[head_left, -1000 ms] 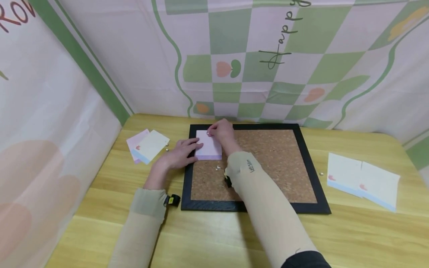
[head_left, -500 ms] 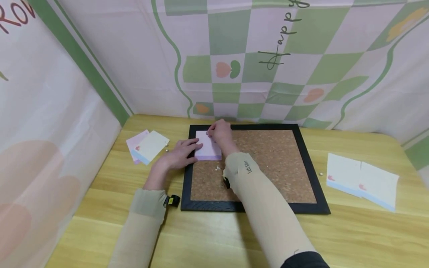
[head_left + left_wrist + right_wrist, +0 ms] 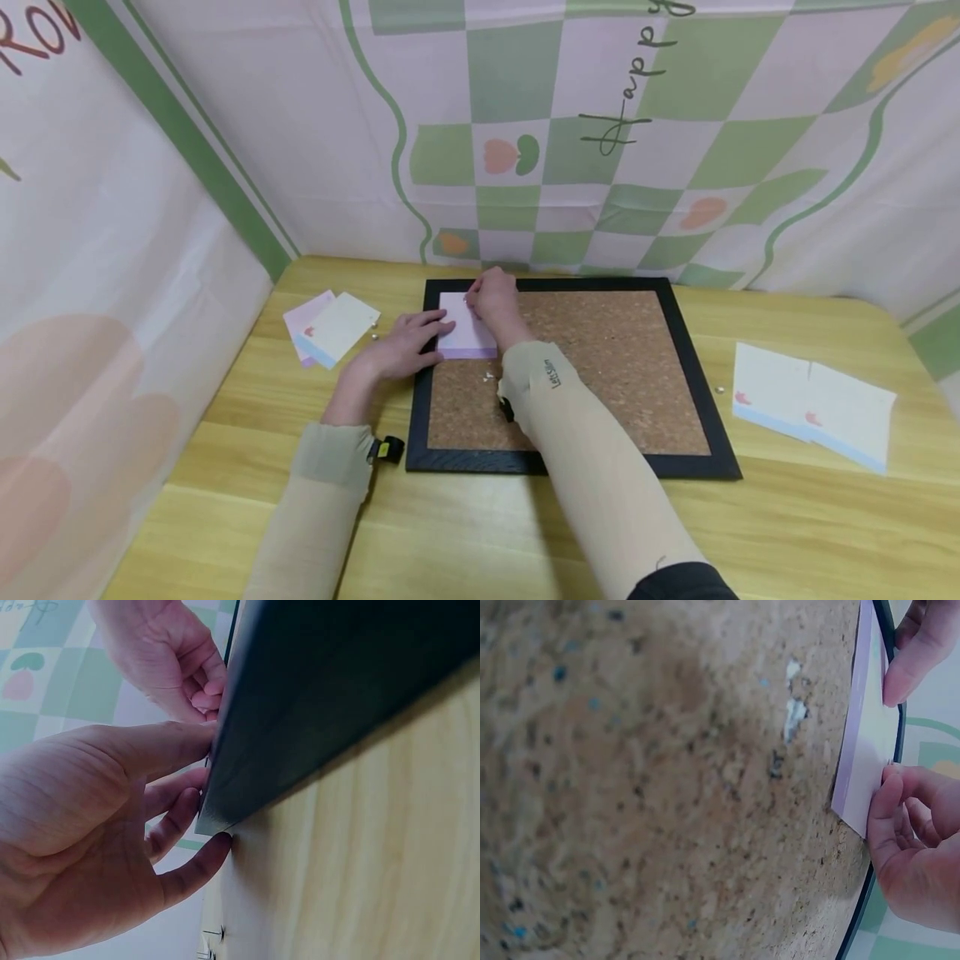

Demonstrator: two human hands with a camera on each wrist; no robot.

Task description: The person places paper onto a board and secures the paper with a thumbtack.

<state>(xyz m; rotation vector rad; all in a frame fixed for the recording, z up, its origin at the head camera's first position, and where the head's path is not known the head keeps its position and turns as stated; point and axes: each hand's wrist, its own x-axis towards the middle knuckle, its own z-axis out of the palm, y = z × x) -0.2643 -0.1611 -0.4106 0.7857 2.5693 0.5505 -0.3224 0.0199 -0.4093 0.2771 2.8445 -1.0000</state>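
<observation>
A white paper note with a lilac bottom band lies at the top left of the cork board, which has a black frame. My left hand rests over the frame's left side, fingers extended, fingertips on the note's left edge. In the left wrist view one finger touches the frame's lower edge. At the note's top, my right hand pinches a small thumbtack between thumb and forefinger. The fingers largely cover the tack, so how deep its point sits cannot be seen.
Left of the board lie a lilac note and a cream note, with small thumbtacks beside them. Two cream notes lie to the right, near a single tack. White flecks mark the cork. A patterned cloth hangs behind.
The right hand has shifted very slightly at the note's top, and the tack's shiny head shows less than before. The left hand and the note keep their places.
</observation>
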